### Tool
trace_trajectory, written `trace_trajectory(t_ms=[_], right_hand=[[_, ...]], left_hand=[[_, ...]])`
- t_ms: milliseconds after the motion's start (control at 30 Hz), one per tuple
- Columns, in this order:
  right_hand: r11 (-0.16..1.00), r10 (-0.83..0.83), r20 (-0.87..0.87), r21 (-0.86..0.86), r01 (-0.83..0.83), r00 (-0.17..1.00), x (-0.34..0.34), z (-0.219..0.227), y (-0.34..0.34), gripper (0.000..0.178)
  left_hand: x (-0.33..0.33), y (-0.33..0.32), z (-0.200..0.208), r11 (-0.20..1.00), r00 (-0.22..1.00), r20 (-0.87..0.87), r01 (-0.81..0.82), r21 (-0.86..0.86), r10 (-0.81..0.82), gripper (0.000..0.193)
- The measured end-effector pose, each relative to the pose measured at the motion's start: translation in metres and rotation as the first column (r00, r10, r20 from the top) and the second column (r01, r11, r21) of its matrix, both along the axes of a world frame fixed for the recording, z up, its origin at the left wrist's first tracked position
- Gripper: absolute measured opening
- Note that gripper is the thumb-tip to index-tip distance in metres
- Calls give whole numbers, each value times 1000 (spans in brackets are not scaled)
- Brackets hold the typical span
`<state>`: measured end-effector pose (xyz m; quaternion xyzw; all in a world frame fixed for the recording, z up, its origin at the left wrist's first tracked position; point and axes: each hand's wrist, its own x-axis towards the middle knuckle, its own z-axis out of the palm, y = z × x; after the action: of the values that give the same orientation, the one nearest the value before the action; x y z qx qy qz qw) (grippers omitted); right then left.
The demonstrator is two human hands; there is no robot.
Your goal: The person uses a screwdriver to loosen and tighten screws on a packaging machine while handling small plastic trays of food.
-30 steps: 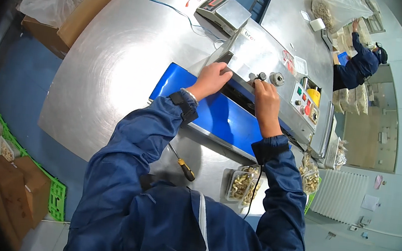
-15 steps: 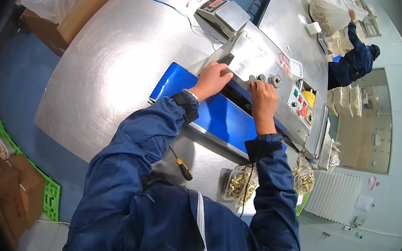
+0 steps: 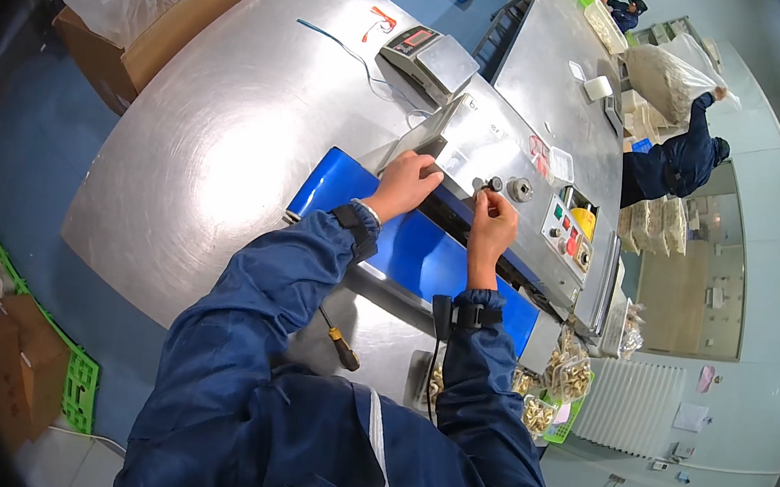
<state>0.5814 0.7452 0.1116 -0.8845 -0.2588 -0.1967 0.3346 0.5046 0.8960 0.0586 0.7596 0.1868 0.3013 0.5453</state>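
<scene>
A steel band sealer (image 3: 483,123) with a blue conveyor belt (image 3: 427,258) along its near side stands in front of me. My left hand (image 3: 405,187) rests at the left end of the housing, its fingers curled on the metal edge beside a dark plate. My right hand (image 3: 491,236) is closed, thumb and fingertips pinched at a small knob (image 3: 479,184) on the housing's near edge. Just beyond those fingers are a dark knob (image 3: 495,184) and a larger round metal knob (image 3: 519,189). A control panel (image 3: 567,238) with coloured buttons lies to the right.
A yellow-and-black screwdriver (image 3: 344,349) lies on the steel table (image 3: 156,166) near my body. A digital scale (image 3: 429,59) stands behind the sealer. Bags of pale pieces (image 3: 569,375) are at right. A co-worker (image 3: 677,167) handles a large sack (image 3: 663,78); a carton (image 3: 184,19) stands far left.
My right wrist has turned and dropped leftward, its fingertips now pinching at the leftmost knob. My left hand stays on the edge. The co-worker's sack has risen, and the view has shifted slightly.
</scene>
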Motion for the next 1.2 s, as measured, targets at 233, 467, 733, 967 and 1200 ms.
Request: trace_trajectory(t_ms=[233,467,733,967,1200], right_hand=[[998,-40,-166,32,46,985,10,11,0,24],[997,67,-136,58,-60,988,6,12,-3,22],[999,30,-191,34,-24,981,7,14,-2,21],[995,28,-56,95,-23,998,4,1,-2,15],[996,3,36,91,-6,999,1,-4,0,8]], left_hand=[[8,-2,-4,1000,998,55,-24,20,22,27],[5,0,-7,1000,1000,22,7,6,-7,29],[6,3,-10,999,998,-51,28,38,-26,28],[6,1,-7,1000,998,-59,16,21,-15,29],[7,0,-10,1000,999,-34,4,-9,-5,29]])
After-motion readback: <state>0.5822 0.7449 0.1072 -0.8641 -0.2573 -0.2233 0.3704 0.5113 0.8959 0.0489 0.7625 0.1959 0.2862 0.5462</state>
